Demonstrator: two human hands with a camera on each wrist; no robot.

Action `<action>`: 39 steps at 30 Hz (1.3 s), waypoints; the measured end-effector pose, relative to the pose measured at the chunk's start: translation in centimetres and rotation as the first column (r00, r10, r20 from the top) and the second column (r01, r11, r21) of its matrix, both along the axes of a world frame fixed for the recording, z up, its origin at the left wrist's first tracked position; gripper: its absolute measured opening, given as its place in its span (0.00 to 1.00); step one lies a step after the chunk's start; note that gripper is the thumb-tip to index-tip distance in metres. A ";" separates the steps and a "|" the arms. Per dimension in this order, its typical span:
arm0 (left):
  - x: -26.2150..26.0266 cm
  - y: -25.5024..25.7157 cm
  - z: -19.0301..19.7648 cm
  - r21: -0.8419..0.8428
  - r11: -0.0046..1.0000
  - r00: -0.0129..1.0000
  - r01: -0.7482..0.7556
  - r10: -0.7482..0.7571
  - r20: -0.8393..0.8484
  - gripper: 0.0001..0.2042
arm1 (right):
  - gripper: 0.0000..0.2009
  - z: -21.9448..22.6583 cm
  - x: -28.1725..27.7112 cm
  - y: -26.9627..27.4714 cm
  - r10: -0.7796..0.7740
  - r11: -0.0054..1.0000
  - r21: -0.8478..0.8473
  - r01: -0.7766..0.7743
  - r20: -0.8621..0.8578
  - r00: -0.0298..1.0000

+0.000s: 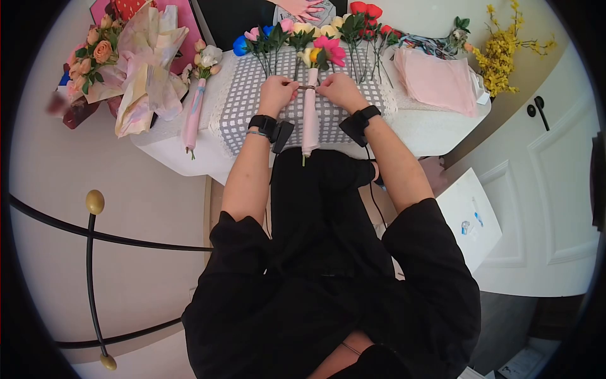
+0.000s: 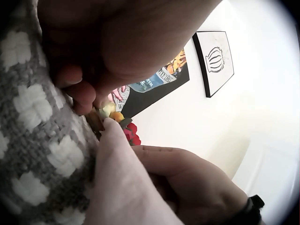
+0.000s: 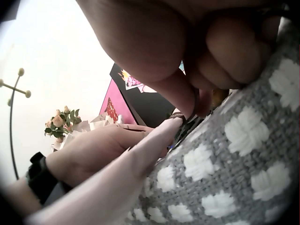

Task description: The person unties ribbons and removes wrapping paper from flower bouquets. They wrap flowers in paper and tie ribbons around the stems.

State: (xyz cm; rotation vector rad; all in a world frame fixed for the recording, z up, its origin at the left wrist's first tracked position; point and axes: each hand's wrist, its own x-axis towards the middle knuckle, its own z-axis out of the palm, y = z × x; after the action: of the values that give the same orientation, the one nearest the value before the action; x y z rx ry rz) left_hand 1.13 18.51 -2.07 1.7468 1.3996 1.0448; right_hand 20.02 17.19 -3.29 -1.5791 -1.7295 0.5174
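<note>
A slim bouquet wrapped in pale pink paper [image 1: 309, 126] lies upright in the head view on the checked cloth. A bright pink flower [image 1: 331, 50] and a yellow bloom show at its top, and stem ends poke out below. A thin brown ribbon [image 1: 305, 87] crosses the wrap just under the flowers. To the left of the wrap, my left hand [image 1: 278, 95] pinches one side of the ribbon. My right hand [image 1: 344, 93] pinches the ribbon on the other side. Both wrist views show curled fingers close to the neck of the pink paper [image 2: 119, 183].
Loose artificial flowers [image 1: 278, 39] line the back of the grey-and-white cloth [image 1: 237, 104]. At left are a finished small bouquet [image 1: 196, 104] and a large wrapped one [image 1: 145, 76]. Pink paper sheets [image 1: 435, 82] and yellow branches [image 1: 502, 60] stand at right.
</note>
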 end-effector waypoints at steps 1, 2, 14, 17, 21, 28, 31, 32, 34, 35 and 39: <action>0.0 0.2 0.0 -0.031 0.999 1.000 -0.007 0.007 -0.008 0.09 | 0.10 0.2 -0.2 -0.2 -0.011 0.998 0.067 0.007 0.064 0.998; 0.0 0.2 -0.1 -0.065 0.998 1.000 -0.015 0.013 -0.018 0.09 | 0.08 0.2 -0.5 -0.5 -0.028 0.991 0.132 0.011 0.126 0.992; 2.2 -0.7 -0.9 0.282 0.956 0.989 -0.078 0.109 -0.096 0.12 | 0.08 1.1 -2.4 -3.0 0.010 0.950 0.286 -0.122 0.365 0.931; 1.8 0.2 -1.5 0.114 0.991 0.987 0.071 -0.086 0.136 0.11 | 0.09 0.9 -1.9 -2.8 0.057 0.943 0.299 -0.149 0.296 0.954; 1.7 -0.9 -0.3 -0.028 0.985 0.950 0.170 -0.156 0.272 0.09 | 0.09 1.3 -2.1 -2.4 0.077 0.960 0.245 -0.134 0.231 0.970; 4.3 -1.4 -0.5 -0.095 0.995 0.916 0.038 0.003 0.401 0.08 | 0.09 2.1 -1.5 -2.2 0.142 0.984 0.096 -0.152 0.100 0.985; 5.0 -1.3 -1.2 -0.056 0.998 0.907 -0.031 0.052 0.418 0.07 | 0.10 2.0 -1.0 -1.2 0.206 0.976 0.057 -0.209 0.066 0.976; 5.5 -1.0 -1.7 0.026 0.995 0.935 -0.092 0.078 0.345 0.07 | 0.10 2.0 -0.7 -1.1 0.230 0.973 0.004 -0.231 0.056 0.971; 6.3 0.0 -3.1 0.081 0.987 0.929 -0.140 0.103 0.355 0.07 | 0.11 2.7 -0.3 -1.6 0.246 0.962 -0.099 -0.255 -0.088 0.965; 6.5 -0.3 -3.1 0.140 0.972 0.925 -0.188 0.127 0.359 0.07 | 0.12 3.4 -0.3 -2.1 0.242 0.938 -0.192 -0.290 -0.238 0.941; 7.1 -3.2 -0.7 0.249 0.936 0.969 -0.248 0.246 0.038 0.08 | 0.19 3.7 0.2 -3.8 0.201 0.951 -0.221 -0.217 -0.095 0.975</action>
State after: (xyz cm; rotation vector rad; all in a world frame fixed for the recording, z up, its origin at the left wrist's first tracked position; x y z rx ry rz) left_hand 8.26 15.28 -2.78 1.7706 1.5681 1.4165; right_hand 20.21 13.43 0.36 -1.5189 -1.8456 0.8977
